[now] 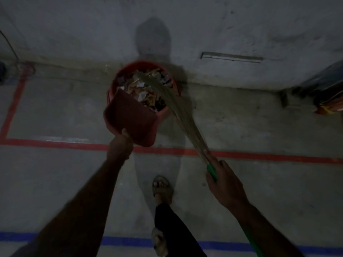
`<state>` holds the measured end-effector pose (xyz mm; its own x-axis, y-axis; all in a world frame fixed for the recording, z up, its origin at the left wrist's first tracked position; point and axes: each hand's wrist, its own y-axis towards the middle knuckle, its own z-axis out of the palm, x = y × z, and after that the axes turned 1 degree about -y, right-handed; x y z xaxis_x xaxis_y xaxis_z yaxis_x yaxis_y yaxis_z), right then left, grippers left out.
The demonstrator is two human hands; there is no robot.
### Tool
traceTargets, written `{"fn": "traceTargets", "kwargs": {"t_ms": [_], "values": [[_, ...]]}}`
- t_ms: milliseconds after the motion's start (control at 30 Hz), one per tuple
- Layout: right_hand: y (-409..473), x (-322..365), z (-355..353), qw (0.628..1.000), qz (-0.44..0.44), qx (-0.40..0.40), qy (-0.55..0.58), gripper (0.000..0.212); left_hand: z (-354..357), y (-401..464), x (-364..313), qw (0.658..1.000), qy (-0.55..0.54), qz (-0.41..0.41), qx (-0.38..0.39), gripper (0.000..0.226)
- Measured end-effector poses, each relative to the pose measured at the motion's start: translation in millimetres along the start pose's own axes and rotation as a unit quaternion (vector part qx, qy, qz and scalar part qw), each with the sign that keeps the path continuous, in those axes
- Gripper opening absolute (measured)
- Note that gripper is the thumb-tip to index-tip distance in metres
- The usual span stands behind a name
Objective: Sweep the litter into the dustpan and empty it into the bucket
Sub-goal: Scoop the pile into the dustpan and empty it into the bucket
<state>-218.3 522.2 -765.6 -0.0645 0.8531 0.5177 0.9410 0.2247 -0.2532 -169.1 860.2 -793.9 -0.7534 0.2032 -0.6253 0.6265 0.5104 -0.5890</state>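
A red bucket stands against the wall, filled with paper litter. My left hand grips the near end of a dark red dustpan, which is tipped with its mouth over the bucket's near rim. My right hand holds a broom by its green handle. The broom's straw bristles reach up and left across the bucket's right side, their tips over the litter. The dustpan's inside is hidden from me.
Red tape lines and a blue tape line mark the concrete floor. My sandalled feet stand just behind the red line. A dark bundle lies by the wall at the right. The wall runs close behind the bucket.
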Motion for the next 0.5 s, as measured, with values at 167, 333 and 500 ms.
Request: {"fn": "traceTargets", "kwargs": {"t_ms": [167,333,500], "values": [[-48.3,-50.9,-19.5,1.000,-0.005,0.014,-0.020,0.076,56.0,-73.4,92.6,0.997,-0.045,-0.055,0.004,0.072],[-105.8,-139.0,-22.4,0.995,0.010,0.063,-0.074,0.073,132.1,-133.5,187.0,0.986,-0.048,-0.145,0.067,0.069],[-142.8,-252.9,-2.6,0.976,0.034,0.141,-0.161,0.079,242.1,-179.2,281.0,0.970,0.012,-0.193,0.148,0.060]]}}
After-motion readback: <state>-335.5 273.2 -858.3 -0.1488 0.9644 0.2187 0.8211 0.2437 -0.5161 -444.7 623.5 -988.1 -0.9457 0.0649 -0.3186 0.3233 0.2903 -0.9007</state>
